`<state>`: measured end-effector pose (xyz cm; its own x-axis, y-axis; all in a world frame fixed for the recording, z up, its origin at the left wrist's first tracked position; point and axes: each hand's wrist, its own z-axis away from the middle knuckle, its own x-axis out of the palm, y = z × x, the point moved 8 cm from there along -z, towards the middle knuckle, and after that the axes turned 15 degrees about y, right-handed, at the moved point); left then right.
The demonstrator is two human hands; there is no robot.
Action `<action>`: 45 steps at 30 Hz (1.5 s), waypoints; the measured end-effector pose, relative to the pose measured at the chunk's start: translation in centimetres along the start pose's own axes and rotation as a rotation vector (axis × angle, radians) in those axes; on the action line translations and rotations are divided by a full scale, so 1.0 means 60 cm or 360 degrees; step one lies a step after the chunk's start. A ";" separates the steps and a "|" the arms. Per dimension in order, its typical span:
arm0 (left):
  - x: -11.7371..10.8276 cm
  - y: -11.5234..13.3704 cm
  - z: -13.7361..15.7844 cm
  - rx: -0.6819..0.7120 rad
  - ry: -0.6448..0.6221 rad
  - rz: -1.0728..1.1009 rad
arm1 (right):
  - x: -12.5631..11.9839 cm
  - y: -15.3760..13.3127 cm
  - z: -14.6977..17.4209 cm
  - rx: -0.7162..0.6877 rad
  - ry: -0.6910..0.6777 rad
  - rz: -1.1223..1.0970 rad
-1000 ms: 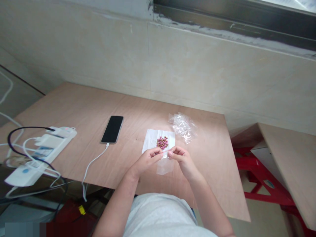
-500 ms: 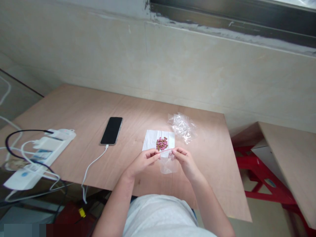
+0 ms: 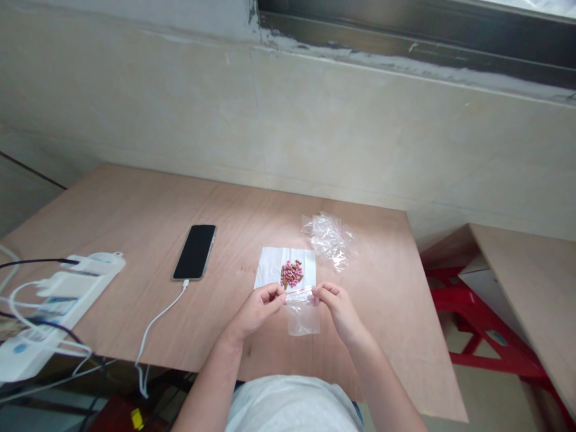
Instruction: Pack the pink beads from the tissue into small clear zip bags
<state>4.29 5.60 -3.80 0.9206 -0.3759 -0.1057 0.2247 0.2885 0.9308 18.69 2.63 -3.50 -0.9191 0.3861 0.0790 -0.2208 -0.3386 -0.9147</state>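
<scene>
A small clear zip bag (image 3: 304, 318) with a red line along its top hangs between my hands. My left hand (image 3: 261, 305) pinches one end of that top edge, and my right hand (image 3: 333, 300) pinches the other. Just beyond the fingers, a heap of pink and brown pieces (image 3: 291, 273), which look like pills and capsules, lies on a white paper sheet (image 3: 269, 261). Behind it to the right rests a loose pile of clear plastic bags (image 3: 332, 240). I cannot make out anything inside the held bag.
Left on the wooden table (image 3: 234, 216) lies a black phone (image 3: 195, 252) with a white cable (image 3: 157, 321). A white power strip (image 3: 85, 288) full of cords is at the far left. Red stools (image 3: 481, 324) stand under a second table (image 3: 531, 270) at right.
The whole view has shifted, so the table things appear slightly lower and further left. Both hands keep their pinch on the bag's top edge, and the bag now hangs flatter and more visibly.
</scene>
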 end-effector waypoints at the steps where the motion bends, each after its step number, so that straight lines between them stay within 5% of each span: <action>1: 0.001 -0.001 -0.003 -0.0004 0.0005 -0.0002 | 0.000 0.004 -0.002 0.0004 0.0009 0.0000; 5: 0.006 -0.007 -0.009 -0.0055 -0.0003 0.0069 | -0.015 0.015 -0.024 -0.0034 0.0069 -0.0012; 9: -0.013 -0.027 -0.018 -0.0102 0.0135 0.0099 | -0.098 -0.020 -0.099 -0.0352 0.0575 0.0097; 13: -0.063 -0.065 -0.027 -0.0101 0.0483 -0.0020 | -0.185 -0.068 -0.176 -0.0588 0.1063 0.0861; 17: -0.105 -0.102 -0.023 0.0037 0.0791 -0.0200 | -0.230 -0.060 -0.168 -0.0641 0.1425 0.1472; 21: -0.109 -0.127 -0.016 0.0090 0.0772 -0.0440 | -0.210 0.055 -0.114 -0.0373 0.1116 0.1768; 24: -0.108 -0.126 -0.015 0.0130 0.0743 -0.0510 | -0.171 0.097 -0.065 -0.0696 0.1085 0.2095; 27: -0.109 -0.121 -0.019 0.0126 0.0742 -0.0497 | -0.152 0.105 -0.043 -0.0866 0.1221 0.2298; 45: -0.115 -0.152 -0.027 0.0138 0.0652 -0.0470 | -0.161 0.105 -0.057 -0.0889 0.1333 0.2271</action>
<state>-3.60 6.97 -12.14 0.8754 -0.0494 -0.4809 0.4828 0.1416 0.8642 27.29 -0.31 -11.39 0.1664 0.4361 -0.8844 0.8365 -0.5373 -0.1076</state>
